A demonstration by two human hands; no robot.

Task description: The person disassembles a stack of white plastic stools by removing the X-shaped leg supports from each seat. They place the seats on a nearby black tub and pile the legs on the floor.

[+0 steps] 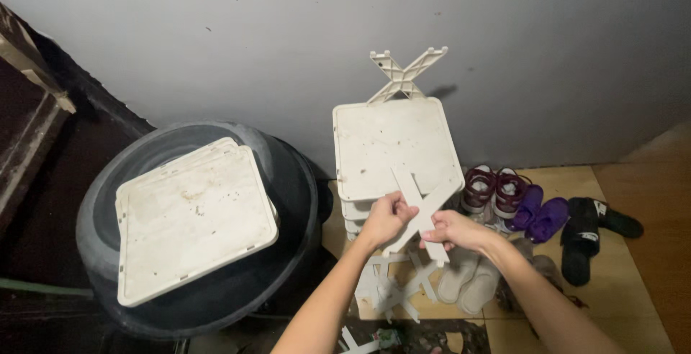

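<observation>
1. An off-white plastic X-shaped brace [419, 214] is held up in front of the stack of square shelf panels [392, 145], pretty much dead centre between both hands. Each hand has a share of it, so neither can really be called nearer.
2. One bar of the brace runs from upper left down to lower right, and the other crosses it from lower left to upper right. The bottom right tip pokes out below the right hand.
3. The left hand [385, 217] is closed round the left side of the brace near the crossing, with the thumb on top and the fingers curled underneath. Nothing loose about it as far as can be seen.
4. The right hand [453, 230] is pinched shut on the lower right bar, fingertips on the front face. Exactly how tight can't be told from this angle.
5. A second X brace [404, 73] is seen standing upright behind the stack, against the wall.
6. More white X pieces [392, 289] are left lying on the floor right below the hands.
7. Two more panels [191, 217] are laid on top of a dark round tub [288, 181] off to the left, well apart from the hands.
</observation>
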